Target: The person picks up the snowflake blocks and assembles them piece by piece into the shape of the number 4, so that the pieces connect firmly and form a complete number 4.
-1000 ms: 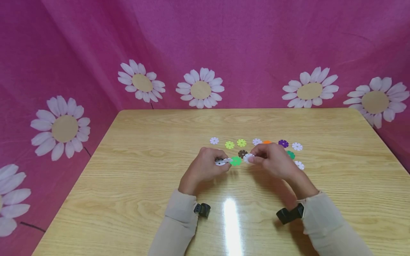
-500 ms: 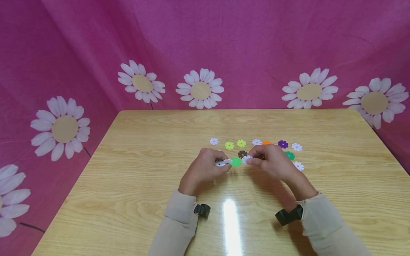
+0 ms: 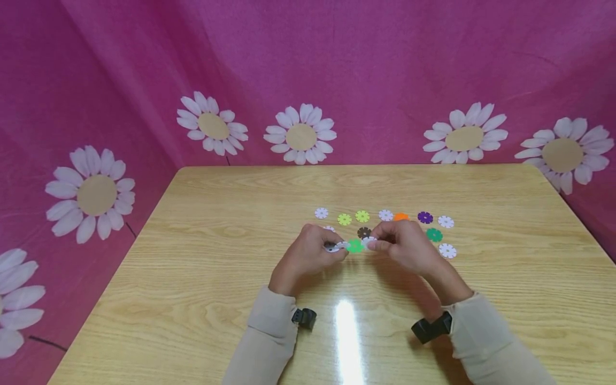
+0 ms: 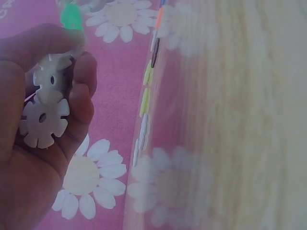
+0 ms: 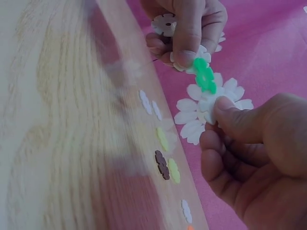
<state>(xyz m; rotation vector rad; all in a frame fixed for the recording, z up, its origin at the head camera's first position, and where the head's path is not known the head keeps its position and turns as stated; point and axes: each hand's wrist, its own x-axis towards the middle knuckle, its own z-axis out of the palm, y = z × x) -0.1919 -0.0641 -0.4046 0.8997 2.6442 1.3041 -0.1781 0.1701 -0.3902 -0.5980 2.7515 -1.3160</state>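
My left hand (image 3: 308, 250) pinches a short chain of white notched plastic discs (image 4: 44, 122), partly covered by the thumb and fingers. At the chain's right end sits a bright green notched disc (image 3: 355, 246), held up above the table. Between thumb and forefinger, my right hand (image 3: 409, 247) pinches another white disc (image 5: 207, 106). That disc meets the green one's edge in the right wrist view; whether their slots are engaged I cannot tell. A brown disc (image 3: 364, 232) lies on the table just behind the hands.
Loose discs lie on the wooden table (image 3: 216, 256) beyond the hands: yellow-green (image 3: 344, 219), orange (image 3: 401, 216), purple (image 3: 425, 217), dark green (image 3: 434, 235) and several white ones (image 3: 447, 251). A pink curtain (image 3: 375, 69) with printed daisies stands behind the table's far edge.
My right hand has moved slightly left, bringing its white disc from a small gap up against the green disc. My left hand stays nearly still with its chain.
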